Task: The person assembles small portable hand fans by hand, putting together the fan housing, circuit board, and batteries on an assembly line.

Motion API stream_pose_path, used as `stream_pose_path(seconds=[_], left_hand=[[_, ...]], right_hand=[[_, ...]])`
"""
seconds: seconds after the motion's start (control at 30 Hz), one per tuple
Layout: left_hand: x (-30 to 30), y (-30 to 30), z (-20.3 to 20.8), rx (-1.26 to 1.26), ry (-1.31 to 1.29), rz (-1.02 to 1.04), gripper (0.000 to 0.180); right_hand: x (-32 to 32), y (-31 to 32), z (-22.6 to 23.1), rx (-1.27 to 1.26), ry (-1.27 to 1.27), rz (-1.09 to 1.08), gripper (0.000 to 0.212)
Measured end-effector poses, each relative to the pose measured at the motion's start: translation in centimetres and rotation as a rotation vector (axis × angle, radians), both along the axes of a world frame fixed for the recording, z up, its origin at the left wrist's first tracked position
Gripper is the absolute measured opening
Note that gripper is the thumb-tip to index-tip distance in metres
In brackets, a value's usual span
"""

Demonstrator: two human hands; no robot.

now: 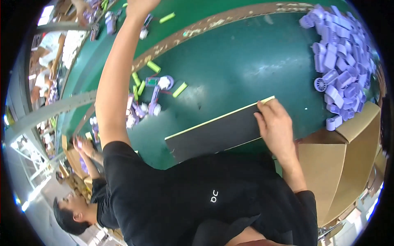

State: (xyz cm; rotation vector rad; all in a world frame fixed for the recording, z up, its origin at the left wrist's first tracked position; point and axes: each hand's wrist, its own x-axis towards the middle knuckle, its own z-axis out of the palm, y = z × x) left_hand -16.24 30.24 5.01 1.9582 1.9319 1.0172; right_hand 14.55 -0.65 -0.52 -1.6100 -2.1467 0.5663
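Observation:
My right hand (276, 123) grips the right end of a long, flat dark board (213, 133) with a yellow-green edge, thumb and fingers closed on it. The board lies slanted at the near edge of the green work surface, against my shirt. My left arm stretches far forward over the table. Only part of my left hand (141, 5) shows at the top edge, its fingers cut off. Beneath that forearm, beside it, are purple parts with white round pieces and red wires (155, 96), a small green circuit board (152, 81) and several yellow-green cylinders (180, 89).
A big heap of purple plastic casings (340, 61) covers the right of the green table (230, 61). An open cardboard box (320, 172) stands near right. A worn ledge (213, 20) divides off the far green strip. At left, a co-worker (76, 209) handles parts beside a metal frame (53, 112).

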Motion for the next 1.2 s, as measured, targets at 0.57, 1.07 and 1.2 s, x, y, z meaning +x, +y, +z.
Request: stream_pose_path(seconds=[0.57, 1.07, 1.2], left_hand=[[9.1, -37.3, -8.1, -0.237, -0.201, -0.340, 0.030], [10.7, -37.5, -10.1, -0.077, 0.069, -0.389, 0.040], [10.8, -37.8, -10.3, -0.131, 0.040, -0.367, 0.052]], right_hand=[[-0.6, -3.3, -4.5, 0.180, 0.320, -0.142, 0.033], [-0.8, -4.0, -3.9, 0.153, -0.076, -0.082, 0.049], [-0.3, -3.6, -3.7, 0.175, 0.006, -0.074, 0.041]])
